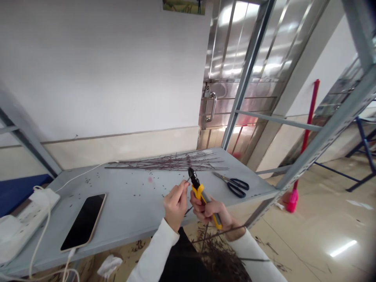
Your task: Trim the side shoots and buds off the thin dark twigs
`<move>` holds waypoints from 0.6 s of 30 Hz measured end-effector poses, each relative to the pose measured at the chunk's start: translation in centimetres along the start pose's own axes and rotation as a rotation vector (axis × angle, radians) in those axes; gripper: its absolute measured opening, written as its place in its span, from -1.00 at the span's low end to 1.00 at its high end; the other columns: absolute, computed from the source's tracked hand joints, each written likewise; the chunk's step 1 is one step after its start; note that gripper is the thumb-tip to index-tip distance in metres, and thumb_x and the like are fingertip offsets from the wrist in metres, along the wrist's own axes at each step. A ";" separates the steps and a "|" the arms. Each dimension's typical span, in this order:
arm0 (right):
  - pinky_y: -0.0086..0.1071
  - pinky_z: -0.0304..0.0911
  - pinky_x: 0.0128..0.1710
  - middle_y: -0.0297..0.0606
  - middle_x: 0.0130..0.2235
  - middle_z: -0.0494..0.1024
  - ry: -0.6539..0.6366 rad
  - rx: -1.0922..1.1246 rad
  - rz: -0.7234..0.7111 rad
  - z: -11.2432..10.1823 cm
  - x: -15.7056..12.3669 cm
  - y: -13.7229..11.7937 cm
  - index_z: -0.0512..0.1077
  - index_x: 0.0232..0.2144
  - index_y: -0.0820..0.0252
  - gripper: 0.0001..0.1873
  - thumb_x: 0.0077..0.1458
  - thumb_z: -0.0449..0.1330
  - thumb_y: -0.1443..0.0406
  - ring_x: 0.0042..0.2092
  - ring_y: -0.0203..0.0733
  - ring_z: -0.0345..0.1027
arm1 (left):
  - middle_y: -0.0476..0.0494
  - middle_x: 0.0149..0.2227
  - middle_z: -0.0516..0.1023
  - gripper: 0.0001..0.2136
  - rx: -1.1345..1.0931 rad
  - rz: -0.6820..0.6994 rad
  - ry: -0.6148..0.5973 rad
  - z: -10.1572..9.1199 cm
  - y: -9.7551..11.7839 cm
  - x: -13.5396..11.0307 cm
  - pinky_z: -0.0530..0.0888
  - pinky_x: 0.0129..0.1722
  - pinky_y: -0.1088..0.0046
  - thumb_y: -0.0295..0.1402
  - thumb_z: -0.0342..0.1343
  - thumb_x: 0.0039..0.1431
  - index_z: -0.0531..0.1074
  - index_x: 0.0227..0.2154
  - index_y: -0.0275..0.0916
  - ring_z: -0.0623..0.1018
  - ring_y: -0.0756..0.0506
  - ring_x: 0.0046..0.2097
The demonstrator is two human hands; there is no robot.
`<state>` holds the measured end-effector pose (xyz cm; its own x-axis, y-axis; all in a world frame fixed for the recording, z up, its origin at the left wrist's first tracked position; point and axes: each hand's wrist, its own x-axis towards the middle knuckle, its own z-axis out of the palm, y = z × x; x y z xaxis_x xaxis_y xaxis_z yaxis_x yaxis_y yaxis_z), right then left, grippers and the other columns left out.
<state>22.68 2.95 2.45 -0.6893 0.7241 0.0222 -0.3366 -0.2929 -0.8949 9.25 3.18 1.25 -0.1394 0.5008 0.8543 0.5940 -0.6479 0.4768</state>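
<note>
My right hand (210,211) is closed around the yellow-and-grey handles of a pair of black-headed cutters (199,192), whose jaws point up and away. My left hand (175,204) pinches a thin dark stick (188,181) and holds its tip at the cutter jaws. Both hands hover over the near edge of a grey metal shelf (132,207). A bundle of long thin dark sticks (173,162) lies along the shelf's far side. Small cut bits are scattered across the shelf.
Black-handled scissors (233,183) lie on the shelf at right. A phone (84,221) on a white cable rests at left, beside a white power strip (23,219). Grey rack uprights (246,74) stand around. Cut sticks (220,254) pile on the floor below.
</note>
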 end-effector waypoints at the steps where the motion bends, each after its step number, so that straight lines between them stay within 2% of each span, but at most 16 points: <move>1: -0.53 -0.33 -0.69 -0.57 -0.60 -0.06 -0.023 -0.015 -0.005 -0.1 -0.1 -0.1 0.04 -0.53 0.10 -0.71 -0.46 0.00 0.39 -0.64 -0.46 -0.29 | -0.17 -0.48 0.62 -0.81 0.004 0.003 -0.001 -0.1 0.2 0.0 0.46 -0.48 0.47 -0.44 -0.01 0.22 0.52 -0.26 -0.26 0.54 -0.04 -0.51; 3: -0.51 -0.27 -0.66 -0.55 -0.59 -0.02 0.005 -0.181 -0.058 -0.4 -0.3 -0.6 0.07 -0.53 0.12 -0.72 -0.44 0.01 0.39 -0.61 -0.45 -0.23 | -0.17 -0.47 0.62 -0.81 -0.019 0.027 -0.004 -0.4 0.4 0.2 0.47 -0.47 0.47 -0.45 0.00 0.22 0.52 -0.27 -0.25 0.55 -0.05 -0.50; 7: -0.46 -0.08 -0.50 -0.46 -0.50 0.12 0.283 -0.756 -0.225 -1.0 -0.7 -2.3 0.17 -0.42 0.14 -0.72 -0.34 0.03 0.40 -0.48 -0.35 -0.02 | -0.16 -0.46 0.63 -0.82 -0.041 0.070 0.014 -1.1 0.1 0.4 0.48 -0.45 0.48 -0.48 0.03 0.19 0.51 -0.23 -0.24 0.57 -0.05 -0.47; 9: -0.43 -0.05 -0.47 -0.46 -0.50 0.11 0.400 -0.967 -0.265 -1.0 -1.0 -3.2 0.17 -0.38 0.13 -0.73 -0.27 0.03 0.38 -0.46 -0.32 0.00 | -0.14 -0.47 0.62 -0.81 -0.005 0.076 0.018 -1.3 -0.1 0.4 0.47 -0.46 0.48 -0.48 0.05 0.18 0.51 -0.19 -0.23 0.55 -0.04 -0.50; 11: -0.42 -0.07 -0.48 -0.48 -0.53 0.09 0.442 -1.130 -0.287 -0.9 -1.3 -4.0 0.15 -0.39 0.13 -0.75 -0.24 0.03 0.37 -0.48 -0.32 -0.02 | -0.12 -0.49 0.61 -0.80 0.023 0.079 0.012 -1.5 -0.2 0.4 0.45 -0.48 0.50 -0.48 0.06 0.17 0.51 -0.18 -0.22 0.52 -0.01 -0.53; 15: -0.42 -0.05 -0.49 -0.48 -0.53 0.12 0.466 -1.267 -0.320 -1.0 -2.2 -4.5 0.16 -0.38 0.14 -0.74 -0.24 0.05 0.39 -0.49 -0.32 -0.01 | -0.10 -0.51 0.59 -0.81 -0.006 0.052 0.024 -1.6 0.2 0.7 0.43 -0.50 0.50 -0.48 0.06 0.17 0.52 -0.20 -0.24 0.49 0.00 -0.55; 18: -0.40 -0.01 -0.47 -0.44 -0.49 0.17 0.682 -1.159 -0.427 -1.6 -2.8 -4.2 0.19 -0.33 0.14 -0.71 -0.23 0.09 0.37 -0.47 -0.30 0.03 | -0.11 -0.52 0.59 -0.82 -0.050 -0.010 0.029 -1.9 0.5 1.1 0.42 -0.52 0.48 -0.46 0.05 0.18 0.53 -0.22 -0.25 0.48 -0.01 -0.55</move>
<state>27.03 3.13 5.45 -0.1160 0.8790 0.4624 0.5034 0.4534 -0.7356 7.87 2.30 2.83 -0.1681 0.4910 0.8548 0.5526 -0.6712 0.4942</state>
